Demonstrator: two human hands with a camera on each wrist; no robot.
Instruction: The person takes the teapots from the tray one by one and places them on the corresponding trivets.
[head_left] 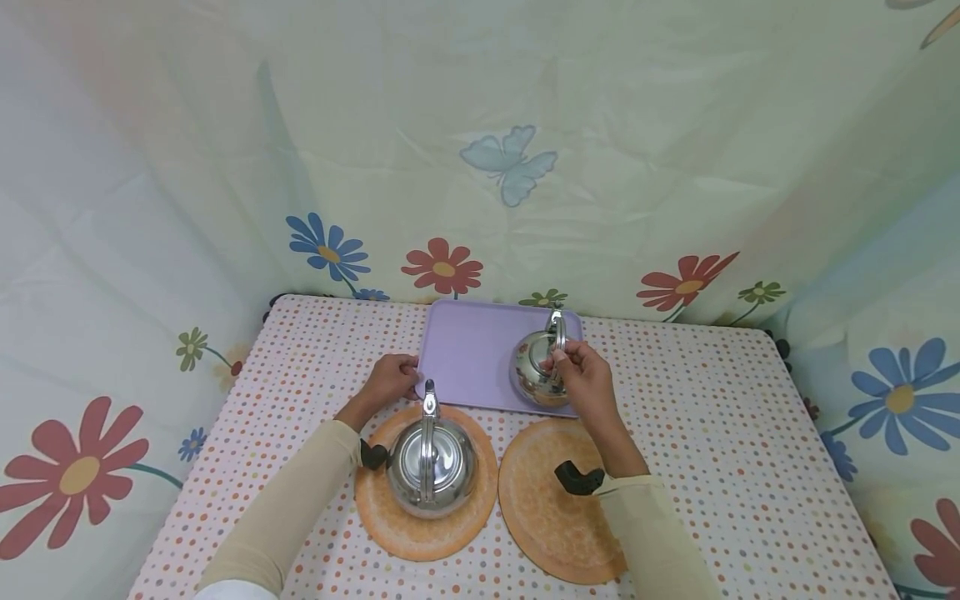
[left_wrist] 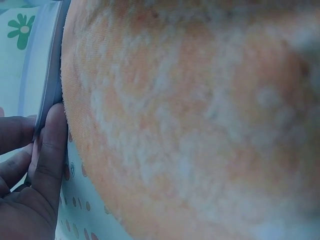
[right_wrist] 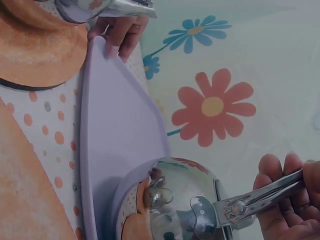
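A lilac rectangular tray (head_left: 468,358) lies at the back of the table. At its near left corner my left hand (head_left: 390,379) pinches the rim, and the left wrist view shows fingers (left_wrist: 52,145) on both sides of the tray edge (left_wrist: 47,85). On the tray's right part sits a shiny steel kettle (head_left: 534,385). My right hand (head_left: 592,383) grips its upright handle (right_wrist: 260,197) between thumb and fingers. A second steel kettle (head_left: 457,471), handle up, stands on the left orange round mat (head_left: 435,546), just in front of my left hand.
A matching orange round mat (head_left: 540,500) lies beneath my right forearm, beside the first. The table has a dotted cloth (head_left: 705,433). Flower-printed curtains (head_left: 637,150) enclose the table behind and at both sides. Each wrist bears a black camera mount (head_left: 579,479).
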